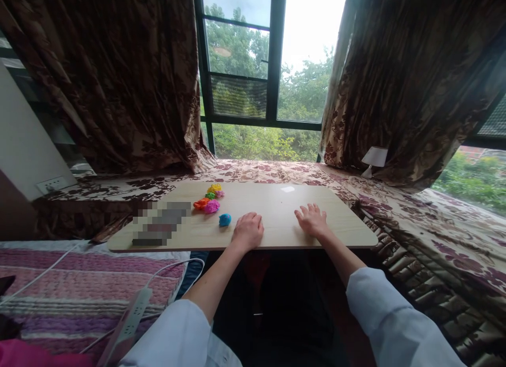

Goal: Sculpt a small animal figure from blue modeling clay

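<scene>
My left hand rests palm down near the front edge of the pale wooden tabletop, its fingers loosely bent and nothing seen in it. Just left of it sits a small blue lump, apart from the fingers. Further left lie several soft-looking, crumpled lumps: a bright pink one, an orange one, a green one, a yellow one and a lighter pink one. My right hand is over the right part of the tabletop, fingers spread and empty.
A blurred-out dark object lies at the tabletop's left end. A white lamp stands on the flowered window seat. Lower left, a power strip with white cables lies by a striped quilt. Patterned curtains frame the window.
</scene>
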A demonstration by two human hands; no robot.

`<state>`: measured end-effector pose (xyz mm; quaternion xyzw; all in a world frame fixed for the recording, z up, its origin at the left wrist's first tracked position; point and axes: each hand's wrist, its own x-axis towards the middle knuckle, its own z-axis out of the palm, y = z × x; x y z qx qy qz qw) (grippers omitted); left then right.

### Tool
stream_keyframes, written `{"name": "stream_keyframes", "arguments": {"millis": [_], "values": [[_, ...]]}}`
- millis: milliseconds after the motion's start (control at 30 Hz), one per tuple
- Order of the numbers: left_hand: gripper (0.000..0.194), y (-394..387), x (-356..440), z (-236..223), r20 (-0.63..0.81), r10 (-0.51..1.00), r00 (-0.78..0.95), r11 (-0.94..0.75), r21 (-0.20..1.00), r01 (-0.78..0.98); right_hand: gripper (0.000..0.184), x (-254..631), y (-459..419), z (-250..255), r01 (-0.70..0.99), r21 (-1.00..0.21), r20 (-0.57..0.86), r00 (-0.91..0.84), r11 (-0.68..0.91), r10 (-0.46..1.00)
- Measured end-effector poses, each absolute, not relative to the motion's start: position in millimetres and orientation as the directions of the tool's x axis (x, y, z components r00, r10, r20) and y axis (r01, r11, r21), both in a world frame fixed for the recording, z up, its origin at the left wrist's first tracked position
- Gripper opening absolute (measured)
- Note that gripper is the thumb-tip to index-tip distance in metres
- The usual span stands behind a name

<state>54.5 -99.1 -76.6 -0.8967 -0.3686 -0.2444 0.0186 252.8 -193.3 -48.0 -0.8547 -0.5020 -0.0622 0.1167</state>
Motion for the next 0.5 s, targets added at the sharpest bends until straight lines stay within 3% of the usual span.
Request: {"name": "stream_keyframes", "arguments": {"millis": [233,500], "values": [[0.029,-103,54,-73,0.46,0.653,0.602,-0.722,0.14,0.677,0.052,205,-205,-60,0.933,-0.151,0.237,0.355,-0.327,0.904],[0.028,-107,53,-68,0.452,0.65,0.611,-0.723,0.121,0.68,0.043,196,-148,-35,0.953,-0.15,0.367,0.3,-0.262,0.881]]}}
